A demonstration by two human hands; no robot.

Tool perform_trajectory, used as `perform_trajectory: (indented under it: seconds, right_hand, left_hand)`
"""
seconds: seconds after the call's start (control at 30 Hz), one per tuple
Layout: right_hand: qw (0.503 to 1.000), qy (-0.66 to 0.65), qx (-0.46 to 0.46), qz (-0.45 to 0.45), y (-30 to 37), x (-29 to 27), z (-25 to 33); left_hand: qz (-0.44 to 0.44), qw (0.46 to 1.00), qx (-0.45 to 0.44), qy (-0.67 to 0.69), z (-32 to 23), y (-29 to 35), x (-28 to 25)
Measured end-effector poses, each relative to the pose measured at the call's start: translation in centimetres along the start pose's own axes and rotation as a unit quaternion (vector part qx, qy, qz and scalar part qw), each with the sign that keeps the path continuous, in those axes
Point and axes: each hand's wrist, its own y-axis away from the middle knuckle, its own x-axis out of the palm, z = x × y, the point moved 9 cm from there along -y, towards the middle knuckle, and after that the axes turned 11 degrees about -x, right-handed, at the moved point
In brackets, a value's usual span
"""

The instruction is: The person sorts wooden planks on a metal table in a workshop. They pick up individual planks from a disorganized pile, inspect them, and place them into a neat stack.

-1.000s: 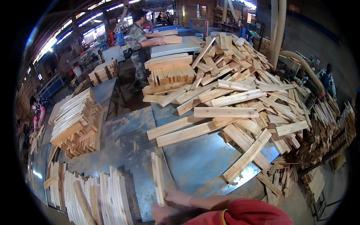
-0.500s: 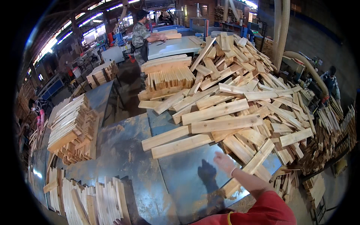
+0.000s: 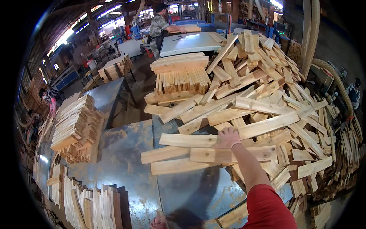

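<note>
My right hand (image 3: 228, 138) reaches out over the near edge of a large jumbled heap of wooden boards (image 3: 263, 72). Its fingers lie over the far edge of a pale wooden board (image 3: 187, 140), the thumb toward its near side. Closer to me, a knotted board (image 3: 213, 155) lies just below the hand, and two more boards, one of them a long plank (image 3: 183, 167), stick out leftward over the metal table (image 3: 129, 141). Only part of my left hand (image 3: 159, 221) shows at the lower edge, above the table; its fingers are not clear.
Stacked wood strips (image 3: 74, 128) stand on the table's left, with upright strips (image 3: 95, 206) at lower left. A neat board stack (image 3: 181, 78) sits beyond the table. A co-worker (image 3: 157, 30) handles boards at a pale machine table (image 3: 190, 44). Hoses (image 3: 310, 42) hang at right.
My right hand has moved forward from above the bare metal onto the boards, one of which now lies nearer and further left. My left hand has come more into view. The view has shifted.
</note>
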Motion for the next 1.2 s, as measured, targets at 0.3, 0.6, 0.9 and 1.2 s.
perform_trajectory:
  seconds: [0.3, 0.6, 0.9, 1.2]
  right_hand:
    - [0.973, -0.208, -0.010, 0.099, 15.0, 6.2, 15.3]
    - [0.874, -0.482, 0.045, -0.033, 22.0, 5.5, 27.9]
    - [0.842, -0.499, -0.188, 0.084, 33.7, 4.0, 45.3]
    - [0.720, -0.539, 0.374, -0.225, 34.4, 12.4, 9.3]
  left_hand:
    - [-0.026, 0.997, 0.036, 0.067, 1.0, 0.3, 3.9]
    - [-0.006, 0.968, 0.063, 0.245, 3.5, 0.3, 1.5]
    - [0.087, 0.736, -0.212, 0.637, 19.5, 1.5, 2.0]
    - [-0.097, 0.937, -0.295, -0.161, 34.7, 7.8, -0.6]
